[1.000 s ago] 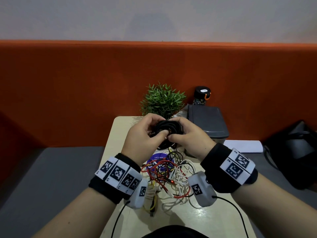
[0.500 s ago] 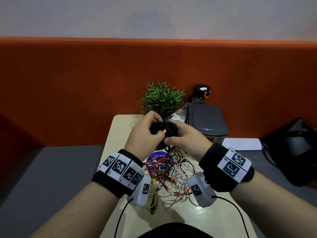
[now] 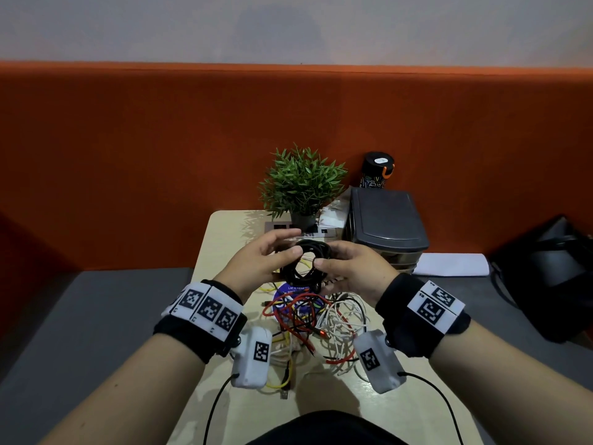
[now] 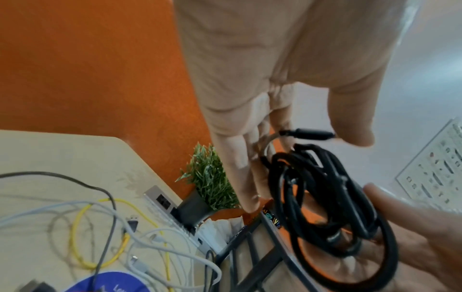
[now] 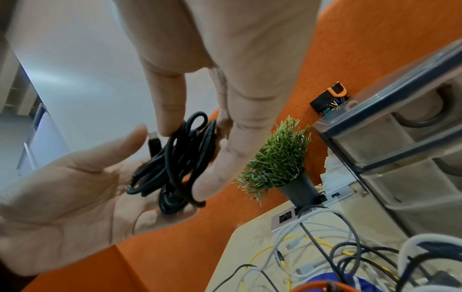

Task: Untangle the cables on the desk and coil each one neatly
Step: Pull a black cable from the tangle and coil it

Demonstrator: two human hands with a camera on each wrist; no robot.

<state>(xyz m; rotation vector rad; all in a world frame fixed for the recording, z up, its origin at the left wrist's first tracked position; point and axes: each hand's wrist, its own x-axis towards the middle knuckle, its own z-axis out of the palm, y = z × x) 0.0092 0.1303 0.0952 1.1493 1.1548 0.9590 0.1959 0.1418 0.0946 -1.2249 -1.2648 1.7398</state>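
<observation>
A black cable coil hangs above the beige desk between both hands. My right hand pinches it between thumb and fingers; in the right wrist view the black cable coil has a loop round one finger. My left hand has straight fingers, its palm against the coil and its thumb near the plug. The left wrist view shows the black cable coil beside those fingers. Below the hands lies a tangle of red, white, yellow and black cables.
At the back of the desk stand a potted plant, a grey drawer unit and a black canister. A socket panel sits by the pot. A blue disc lies under the tangle. A black bag rests at right.
Both hands gripped the coil tightly before. Now my left hand has straightened its fingers, the coil hangs looser and wider, and the hands sit a little lower.
</observation>
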